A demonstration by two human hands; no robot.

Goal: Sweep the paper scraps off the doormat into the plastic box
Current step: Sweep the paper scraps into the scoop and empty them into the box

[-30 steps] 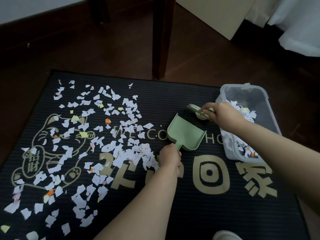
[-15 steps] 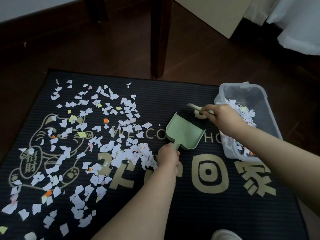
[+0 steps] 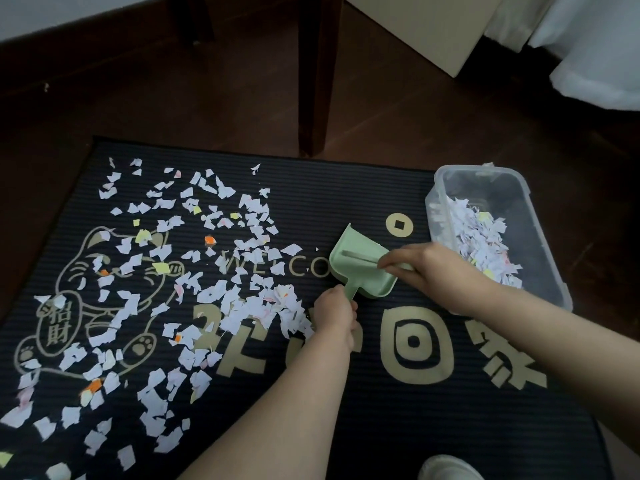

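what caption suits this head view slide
Left hand holds green dustpan, right hand holds brush in it, scraps litter doormat

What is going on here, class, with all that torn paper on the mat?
A person is clearing white and coloured paper scraps from a black ribbed doormat. The left hand grips the handle of a pale green plastic dustpan, while the right hand holds a slim green brush across its empty tray. A clear plastic box to the right already holds some scraps; most lie on the mat.
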